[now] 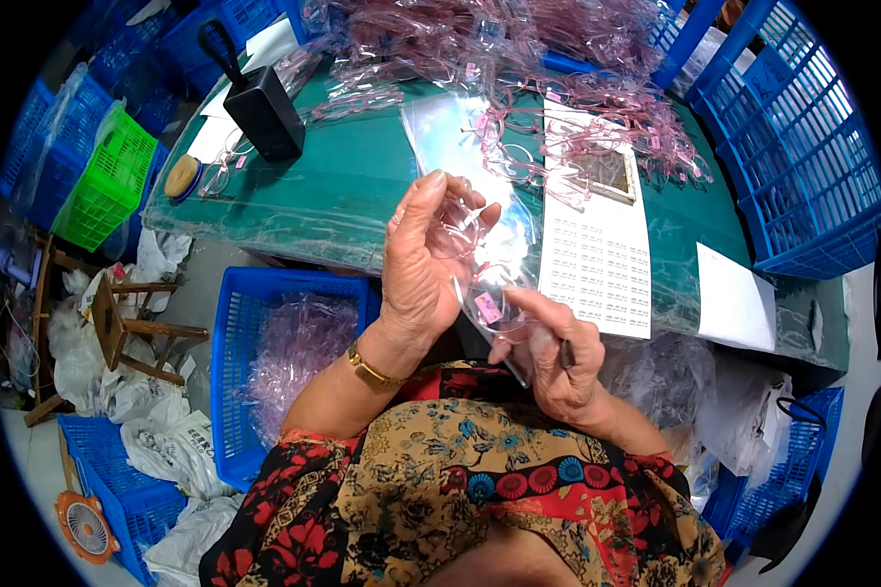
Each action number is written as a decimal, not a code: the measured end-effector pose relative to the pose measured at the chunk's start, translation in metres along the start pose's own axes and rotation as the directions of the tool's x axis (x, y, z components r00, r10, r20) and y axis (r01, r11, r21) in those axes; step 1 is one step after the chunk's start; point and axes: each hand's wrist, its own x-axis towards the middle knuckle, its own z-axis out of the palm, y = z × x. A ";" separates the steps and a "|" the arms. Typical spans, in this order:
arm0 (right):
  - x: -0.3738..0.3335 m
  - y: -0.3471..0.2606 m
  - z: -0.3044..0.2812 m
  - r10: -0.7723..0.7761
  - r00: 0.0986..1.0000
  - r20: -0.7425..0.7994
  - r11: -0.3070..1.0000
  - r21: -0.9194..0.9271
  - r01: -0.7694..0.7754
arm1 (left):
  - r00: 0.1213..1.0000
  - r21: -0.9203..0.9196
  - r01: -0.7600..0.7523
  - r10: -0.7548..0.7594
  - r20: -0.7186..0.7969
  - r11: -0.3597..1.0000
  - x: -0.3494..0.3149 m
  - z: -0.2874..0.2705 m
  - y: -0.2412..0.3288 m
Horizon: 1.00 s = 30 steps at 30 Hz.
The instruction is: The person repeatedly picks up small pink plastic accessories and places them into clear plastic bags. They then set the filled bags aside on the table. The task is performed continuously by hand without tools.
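Over the table's near edge, my left hand (421, 264) curls round the upper part of a pair of pink-framed eyeglasses (463, 227). A small pink tag (487, 307) shows by the lens in the lower part. My right hand (563, 357) pinches a clear plastic bag (521, 370) around that lower end. Glare on the film hides how far the glasses sit inside. Just beyond my hands lies a stack of flat clear bags (445, 132). To its right is a white sheet of printed labels (597, 269), with a small framed dark rectangle (605, 174) on it.
Bagged pink glasses (499, 39) are heaped along the far side of the green table (352, 186). A black power bank (264, 112) stands at the left, near a round sponge-like pad (183, 176). Blue crates flank the table; one blue basket (230, 391) sits below left.
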 end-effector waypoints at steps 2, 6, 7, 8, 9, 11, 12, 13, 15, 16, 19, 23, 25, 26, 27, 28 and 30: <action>0.005 0.003 0.003 -0.104 0.994 0.045 0.993 -0.050 0.106 | 0.999 -0.024 0.027 -0.028 -0.033 0.999 -0.002 0.000 0.001; 0.002 0.007 0.003 -0.054 0.990 0.127 0.997 -0.054 0.061 | 0.999 -0.078 0.040 -0.043 -0.031 0.996 -0.005 0.004 0.011; 0.002 0.007 0.004 -0.041 0.989 0.145 0.997 -0.054 0.049 | 0.999 -0.079 0.051 -0.051 0.002 0.996 -0.006 0.001 0.013; 0.002 0.006 0.005 -0.027 0.986 0.164 0.998 -0.056 0.037 | 0.998 -0.080 0.060 -0.058 0.035 0.995 -0.007 -0.003 0.015; 0.002 0.007 0.006 -0.014 0.983 0.182 0.998 -0.055 0.025 | 0.996 -0.077 0.070 -0.065 0.066 0.995 -0.008 -0.006 0.017; 0.009 -0.001 0.009 -0.020 0.974 0.225 0.998 -0.054 0.033 | 0.995 -0.093 0.093 -0.096 -0.021 0.991 -0.014 -0.008 0.024; 0.010 -0.003 0.007 -0.011 0.965 0.261 0.994 -0.104 0.039 | 0.995 -0.021 0.100 -0.100 0.006 0.995 -0.015 -0.016 0.028; 0.008 -0.003 0.006 0.041 0.956 0.289 0.992 -0.130 -0.003 | 0.994 0.052 0.099 -0.101 0.029 0.994 -0.018 -0.026 0.034; 0.005 -0.008 0.003 0.131 0.950 0.284 0.988 -0.112 -0.102 | 0.996 0.106 0.062 -0.068 0.049 0.992 -0.024 -0.043 0.050; 0.007 -0.014 -0.003 0.140 0.952 0.271 0.983 -0.154 -0.101 | 1.000 0.113 0.018 -0.017 -0.011 0.993 -0.030 -0.055 0.061; 0.008 -0.019 -0.042 0.143 0.975 0.171 0.935 -0.347 -0.076 | 0.982 0.234 -0.081 0.117 -0.146 0.969 -0.050 -0.096 0.114; 0.024 -0.026 -0.091 0.206 0.968 -0.143 0.792 -0.557 -0.250 | 0.898 0.905 0.411 0.125 -0.422 0.108 -0.098 -0.148 0.180; 0.033 -0.018 -0.105 0.142 0.973 -0.183 0.636 -0.737 -0.231 | 0.994 0.583 0.054 0.100 0.046 -0.811 -0.130 -0.198 0.198; 0.035 -0.012 -0.111 0.121 0.975 -0.186 0.590 -0.777 -0.221 | 0.993 0.581 0.090 0.121 0.015 -0.809 -0.126 -0.192 0.196; 0.036 -0.008 -0.116 0.098 0.976 -0.193 0.539 -0.815 -0.215 | 0.990 0.579 0.120 0.138 -0.012 -0.806 -0.115 -0.175 0.194; 0.039 -0.006 -0.118 0.072 0.979 -0.193 0.472 -0.858 -0.203 | 0.986 0.576 0.157 0.162 -0.044 -0.802 -0.105 -0.153 0.190; 0.042 0.001 -0.121 0.022 0.983 -0.183 0.323 -0.929 -0.180 | 0.975 0.915 0.219 0.113 -0.192 -0.339 -0.069 -0.080 0.162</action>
